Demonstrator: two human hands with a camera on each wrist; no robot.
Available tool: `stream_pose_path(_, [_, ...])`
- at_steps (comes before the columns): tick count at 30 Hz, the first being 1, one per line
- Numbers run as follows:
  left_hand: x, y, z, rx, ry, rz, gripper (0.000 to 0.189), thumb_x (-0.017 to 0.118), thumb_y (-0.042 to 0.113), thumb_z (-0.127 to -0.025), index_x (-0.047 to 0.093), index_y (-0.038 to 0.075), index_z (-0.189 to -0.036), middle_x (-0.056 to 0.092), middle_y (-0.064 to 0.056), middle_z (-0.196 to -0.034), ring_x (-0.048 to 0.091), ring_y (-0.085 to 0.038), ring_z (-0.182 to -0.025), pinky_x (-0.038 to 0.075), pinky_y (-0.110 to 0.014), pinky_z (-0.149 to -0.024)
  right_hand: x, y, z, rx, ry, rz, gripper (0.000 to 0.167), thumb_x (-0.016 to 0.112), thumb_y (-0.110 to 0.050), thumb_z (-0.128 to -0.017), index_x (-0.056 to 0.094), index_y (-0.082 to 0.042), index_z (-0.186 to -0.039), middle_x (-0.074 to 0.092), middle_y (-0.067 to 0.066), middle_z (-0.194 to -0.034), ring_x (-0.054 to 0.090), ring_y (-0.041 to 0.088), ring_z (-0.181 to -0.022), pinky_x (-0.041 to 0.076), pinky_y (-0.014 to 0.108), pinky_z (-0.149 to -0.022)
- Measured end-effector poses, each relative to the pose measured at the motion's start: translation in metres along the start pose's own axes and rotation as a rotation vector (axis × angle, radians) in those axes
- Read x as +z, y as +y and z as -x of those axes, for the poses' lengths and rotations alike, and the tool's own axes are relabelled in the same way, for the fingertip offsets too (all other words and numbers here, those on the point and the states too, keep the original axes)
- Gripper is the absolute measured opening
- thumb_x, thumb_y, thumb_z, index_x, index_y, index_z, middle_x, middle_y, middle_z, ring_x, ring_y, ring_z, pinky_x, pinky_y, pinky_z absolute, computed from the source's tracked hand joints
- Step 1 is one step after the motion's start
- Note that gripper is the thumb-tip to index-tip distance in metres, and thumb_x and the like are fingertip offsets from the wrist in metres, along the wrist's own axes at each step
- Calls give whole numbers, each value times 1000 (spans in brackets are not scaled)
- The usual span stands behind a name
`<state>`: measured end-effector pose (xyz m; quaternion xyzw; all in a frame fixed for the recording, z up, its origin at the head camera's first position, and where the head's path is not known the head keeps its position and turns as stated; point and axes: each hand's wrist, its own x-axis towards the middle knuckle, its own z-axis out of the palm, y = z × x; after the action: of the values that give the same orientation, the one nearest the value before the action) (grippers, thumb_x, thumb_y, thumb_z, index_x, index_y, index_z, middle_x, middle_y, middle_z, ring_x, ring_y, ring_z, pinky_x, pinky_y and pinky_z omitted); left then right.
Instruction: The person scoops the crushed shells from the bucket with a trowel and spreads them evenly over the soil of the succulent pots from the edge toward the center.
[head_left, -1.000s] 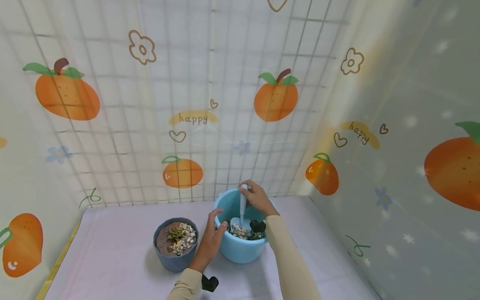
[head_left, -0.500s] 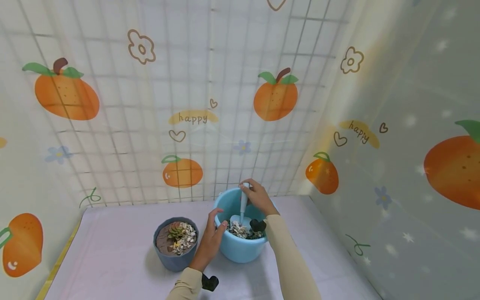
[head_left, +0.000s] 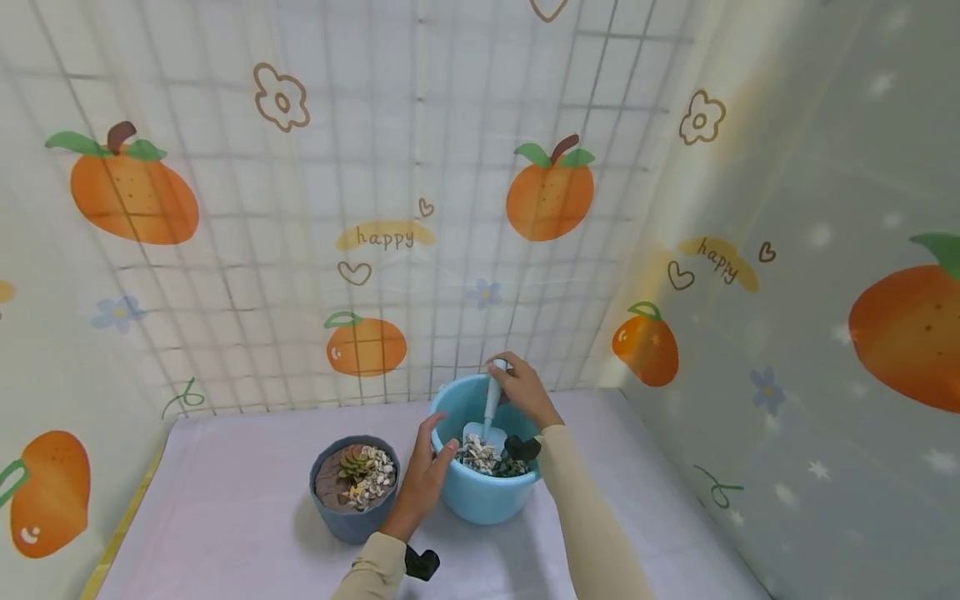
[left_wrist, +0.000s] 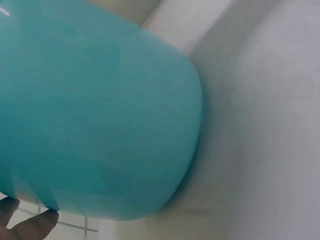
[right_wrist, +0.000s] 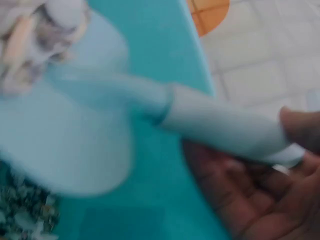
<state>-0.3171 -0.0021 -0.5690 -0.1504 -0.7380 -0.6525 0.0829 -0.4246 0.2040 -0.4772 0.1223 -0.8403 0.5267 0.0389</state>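
Observation:
In the head view a light-blue bucket (head_left: 487,496) stands on the table, with pale chips (head_left: 477,454) and darker bits in its bottom. My left hand (head_left: 426,479) holds its left side at the rim; fingertips (left_wrist: 37,225) touch the bucket wall in the left wrist view. My right hand (head_left: 525,392) grips the handle of a pale-blue trowel (head_left: 492,404), whose blade is inside the bucket. Up close in the right wrist view, the trowel blade (right_wrist: 95,155) carries pale chips (right_wrist: 42,40). This view is blurred.
Left of the bucket stands a grey-blue pot (head_left: 352,525) with a succulent (head_left: 356,461), brown soil and pale chips. The table (head_left: 232,517) has a pale cloth. Behind it hangs a fruit-printed curtain (head_left: 450,150) over a wire grid; another curtain side closes off the right.
My right hand has shifted slightly up and right, and the trowel handle leans further right. My left hand keeps its place at the bucket.

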Motion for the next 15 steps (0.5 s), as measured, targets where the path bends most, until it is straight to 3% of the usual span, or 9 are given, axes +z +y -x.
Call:
stream_pose_path(8, [-4,17,0,54,75,-65,60,52,39,-110,35,16,-163,13,-14,-171,20,-41,-154,27,-69,-114,-14,-8,-3,-6,38,-19,36,55,-28,-111,60,-2,-135,71,23,-107,72,30,-83,61,48,-75])
stream_pose_path(15, [-27,28,-6,66,133,-94,56,52,39,-110,37,23,-162,12,-7,-172,16,-36,-156,25,-68,-115,-19,-25,-10,-7,62,-80,37,57,-30,-110,59,-5,-138,67,28,-114,72,32,-83,60,52,-78])
